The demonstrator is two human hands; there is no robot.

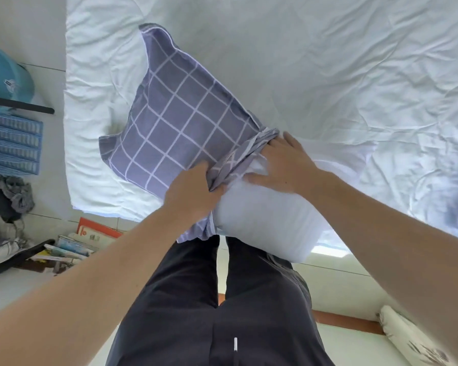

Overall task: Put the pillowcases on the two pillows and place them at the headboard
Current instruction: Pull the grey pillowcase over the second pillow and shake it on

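Pillowcase: grey checked, flat on the white bed, left of the pillow; only its bunched mouth covers the pillow's end.
Left hand: fingers pinching the gathered hem at the pillow's left edge; a loose pinch could let the hem slide back off.
Pillow: white, overhanging the bed edge; it could tip floorward.
Right hand: fingers spread, pressing the pillow's top; uneven pushing may jam a corner.

A bed under wrinkled white sheet fills the upper frame. Pale floor tiles run down the left (daylight bright), with a blue slatted crate at left edge.
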